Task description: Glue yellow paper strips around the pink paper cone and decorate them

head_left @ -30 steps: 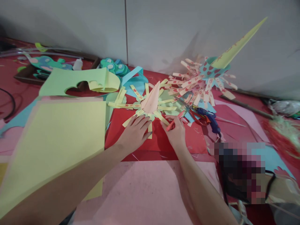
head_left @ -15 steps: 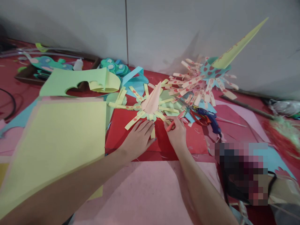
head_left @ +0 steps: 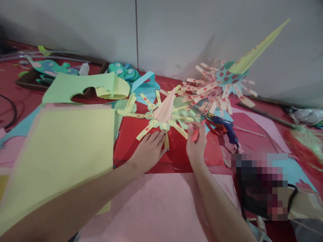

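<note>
A paper craft with a pink cone (head_left: 164,110), a pale green scalloped base (head_left: 164,126) and yellow strips (head_left: 178,128) fanned around it lies on a red sheet (head_left: 176,158). Red letters and stars mark several strips on its left side. My left hand (head_left: 148,148) rests flat with fingers stretched out, its fingertips at the front strip below the base. Just right of the craft, my right hand (head_left: 197,143) is closed around a red marker (head_left: 195,134), apart from the strips. The marker's tip is hard to make out.
Yellow sheets (head_left: 68,151) are stacked at left, and a cut green sheet (head_left: 78,85) stands behind them. A finished-looking spiky paper piece (head_left: 224,79) with a tall yellow cone stands at back right. Scissors (head_left: 214,129) and a blue glue gun (head_left: 228,129) lie right of my right hand.
My right hand has lifted off the lower right strip and moved to the right with the red marker. My left hand has stayed nearly in place; the craft has shifted slightly.
</note>
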{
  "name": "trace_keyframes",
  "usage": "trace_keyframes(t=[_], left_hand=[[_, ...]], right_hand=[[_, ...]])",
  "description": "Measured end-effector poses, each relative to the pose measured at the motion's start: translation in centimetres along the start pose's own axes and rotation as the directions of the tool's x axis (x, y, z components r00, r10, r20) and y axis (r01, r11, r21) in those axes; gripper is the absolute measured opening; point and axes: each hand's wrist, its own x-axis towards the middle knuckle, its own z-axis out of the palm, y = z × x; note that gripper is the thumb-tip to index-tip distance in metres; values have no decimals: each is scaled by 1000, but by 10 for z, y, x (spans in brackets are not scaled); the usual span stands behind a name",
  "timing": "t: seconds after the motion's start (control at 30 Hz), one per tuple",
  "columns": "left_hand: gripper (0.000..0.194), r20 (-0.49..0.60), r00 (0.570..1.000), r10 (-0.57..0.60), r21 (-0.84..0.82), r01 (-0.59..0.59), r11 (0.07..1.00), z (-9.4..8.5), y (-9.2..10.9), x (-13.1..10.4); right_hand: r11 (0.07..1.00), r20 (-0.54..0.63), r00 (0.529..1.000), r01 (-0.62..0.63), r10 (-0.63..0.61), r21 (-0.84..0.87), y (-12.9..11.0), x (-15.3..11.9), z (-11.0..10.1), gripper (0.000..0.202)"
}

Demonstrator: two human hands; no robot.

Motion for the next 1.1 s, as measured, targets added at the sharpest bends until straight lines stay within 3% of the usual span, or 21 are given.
trace_keyframes(t=[0.17, 0.37, 0.53, 0.73, 0.87, 0.97, 1.1], left_hand=[[38, -61, 996, 64, 37, -62, 997, 0, 2, -2], [34, -12, 998, 62, -11, -62, 998, -3, 3, -1], [37, 56, 997, 54, 17, -55, 998, -4, 4, -1], [37, 130, 990, 58, 57, -66, 996, -3, 5, -2], [37, 117, 992, 45, 40, -50, 998, -1, 5, -3], [38, 115, 992, 43, 35, -47, 998, -1, 5, -2], [38, 141, 989, 38, 68, -48, 997, -2, 4, -2]], right_hand=[[946, 43, 999, -4, -10, 323, -5, -3, 1, 34], [951, 149, 988, -86, 43, 297, -4, -9, 4, 28], [906, 186, 973, -196, 133, 375, 3, -4, 9, 32], [779, 263, 891, -452, 370, 435, 4, 14, 18, 31], [717, 287, 848, -529, 445, 454, 1, 19, 22, 30], [769, 228, 877, -480, 422, 422, 0, 14, 23, 30], [923, -37, 972, -208, 232, 323, -3, 6, 20, 31]])
